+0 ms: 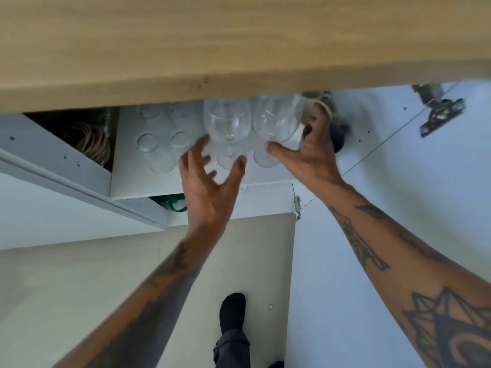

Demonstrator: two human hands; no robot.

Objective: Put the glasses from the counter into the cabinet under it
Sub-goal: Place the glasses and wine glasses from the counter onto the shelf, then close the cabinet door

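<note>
Both hands spread open, holding nothing: left hand (210,181) and right hand (313,150) beside two wine glasses (228,120) near the shelf (138,181) front edge.

We have a single view, worn on the head, looking steeply down over the table (159,49) edge into the open cabinet (138,179) beneath, close in (floor (79,274) and one foot (232,312) show at the bottom).

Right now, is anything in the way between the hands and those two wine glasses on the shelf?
Nothing visible. The left hand and right hand are open right in front of the wine glasses, which already stand on the cabinet shelf; the tumblers sit off to the left.
</note>
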